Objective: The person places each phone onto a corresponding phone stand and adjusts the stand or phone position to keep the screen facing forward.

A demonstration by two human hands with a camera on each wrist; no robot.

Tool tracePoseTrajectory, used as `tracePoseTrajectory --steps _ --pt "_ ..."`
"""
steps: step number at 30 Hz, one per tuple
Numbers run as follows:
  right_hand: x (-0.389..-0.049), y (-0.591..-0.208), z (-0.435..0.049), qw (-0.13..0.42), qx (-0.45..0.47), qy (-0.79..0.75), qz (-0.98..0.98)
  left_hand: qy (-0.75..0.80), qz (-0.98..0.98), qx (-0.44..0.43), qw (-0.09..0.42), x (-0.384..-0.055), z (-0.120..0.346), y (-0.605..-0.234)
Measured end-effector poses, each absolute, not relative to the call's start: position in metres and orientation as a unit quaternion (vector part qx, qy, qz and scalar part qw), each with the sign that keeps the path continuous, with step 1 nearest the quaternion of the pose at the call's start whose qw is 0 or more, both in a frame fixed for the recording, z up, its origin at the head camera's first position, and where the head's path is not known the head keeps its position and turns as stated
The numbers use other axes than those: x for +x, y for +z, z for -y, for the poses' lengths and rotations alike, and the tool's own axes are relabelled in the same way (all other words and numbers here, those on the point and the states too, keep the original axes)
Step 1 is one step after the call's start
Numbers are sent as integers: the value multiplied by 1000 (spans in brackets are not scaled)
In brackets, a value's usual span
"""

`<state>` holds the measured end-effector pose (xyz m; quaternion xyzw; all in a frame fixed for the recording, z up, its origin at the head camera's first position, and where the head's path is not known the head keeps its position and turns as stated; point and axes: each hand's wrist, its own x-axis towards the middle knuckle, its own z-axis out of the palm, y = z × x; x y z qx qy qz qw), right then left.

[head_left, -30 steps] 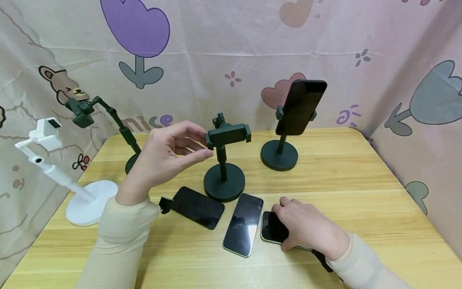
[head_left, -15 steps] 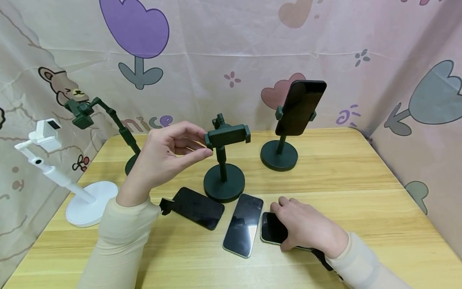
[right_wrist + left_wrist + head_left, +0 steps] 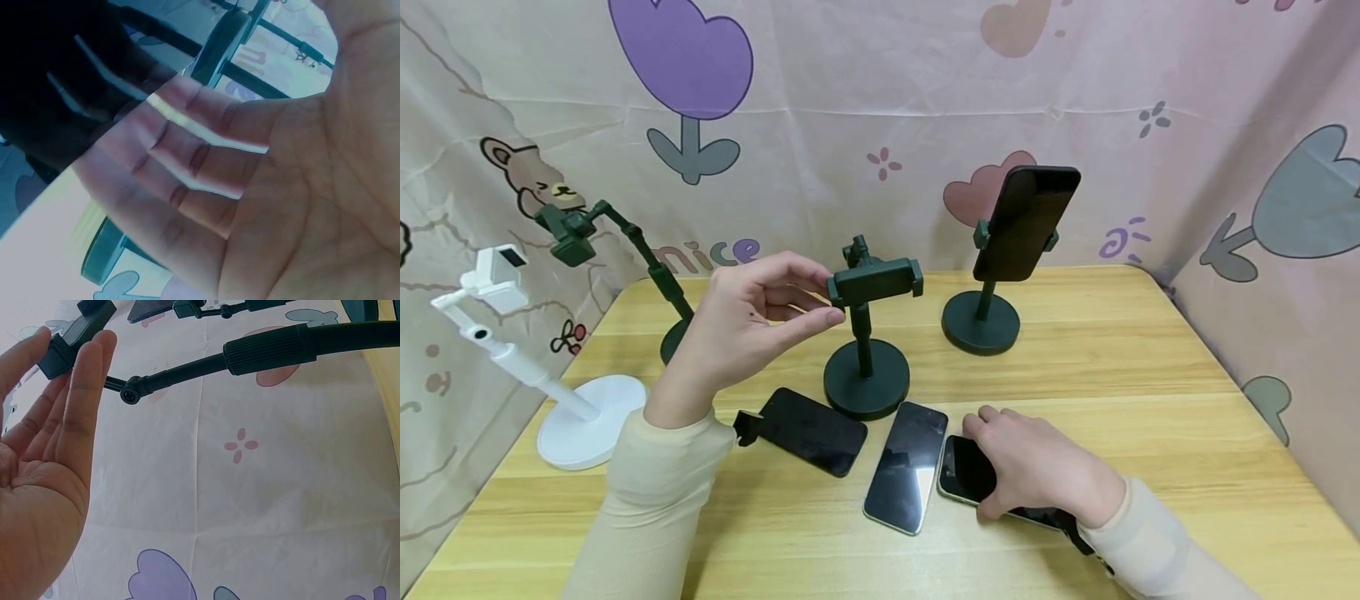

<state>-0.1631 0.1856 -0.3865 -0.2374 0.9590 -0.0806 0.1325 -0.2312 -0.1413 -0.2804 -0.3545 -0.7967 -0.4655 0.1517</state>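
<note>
In the head view my left hand (image 3: 737, 333) pinches the left end of the clamp of a dark green phone stand (image 3: 877, 282). Its thumb and fingers lie either side of that clamp end, also in the left wrist view. To the right, my right hand (image 3: 1041, 467) grips a smartphone (image 3: 964, 471) by its long edges, thumb at the near edge. The hand covers the phone's middle. In the right wrist view its dark screen (image 3: 56, 81) mirrors the fingers. Between the hands lie a silver-edged smartphone (image 3: 906, 467) and a black smartphone (image 3: 812, 432).
Behind to the right, another green stand (image 3: 980, 325) holds an upright phone (image 3: 1026, 223). At the left are a white stand (image 3: 591, 421) and a green jointed stand (image 3: 658, 275). A printed cloth (image 3: 850, 100) hangs around the wooden table (image 3: 1150, 358).
The smartphone under my right hand has turned slightly, its left end shifting a little away from me, and more of its right end shows. My left hand stays at the clamp.
</note>
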Motion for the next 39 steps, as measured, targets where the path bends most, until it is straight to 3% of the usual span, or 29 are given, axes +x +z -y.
tracePoseTrajectory --steps 14,25,39 --pt "-171 -376 -193 74 -291 -128 -945 -465 791 -365 158 -231 141 -277" --pt "-177 -371 -196 83 -305 -199 -928 -463 792 -364 161 -231 141 -278" --pt "-182 -371 -199 49 -343 -290 -892 -462 793 -362 159 -233 143 -280"
